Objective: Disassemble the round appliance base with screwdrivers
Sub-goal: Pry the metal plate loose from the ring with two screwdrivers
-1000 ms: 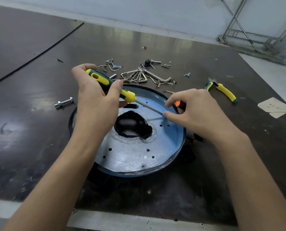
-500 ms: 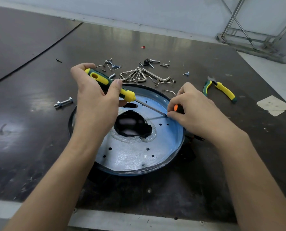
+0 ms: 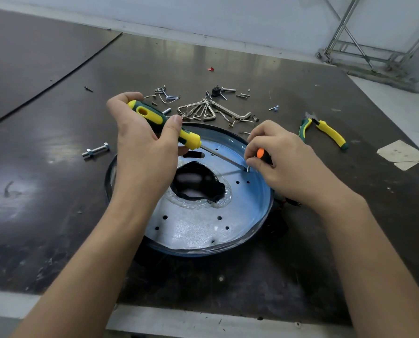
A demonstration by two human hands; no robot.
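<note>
The round appliance base, a shallow bluish metal dish with small holes and a dark irregular opening in its middle, lies on the dark table. My left hand grips a yellow-and-green screwdriver whose shaft slants down to the right onto the dish. My right hand grips a small black screwdriver with an orange end, held upright on the dish. Both tips meet near the dish's right inner part, beside a small upright pin or screw.
A pile of hex keys, screws and wire clips lies just behind the dish. Yellow-and-green pliers rest at the right, a bolt at the left, paper scraps at far right. The table's front edge runs below my forearms.
My right hand has turned the small screwdriver more upright and shifted slightly toward the dish's middle. The left hand holds its screwdriver almost unchanged.
</note>
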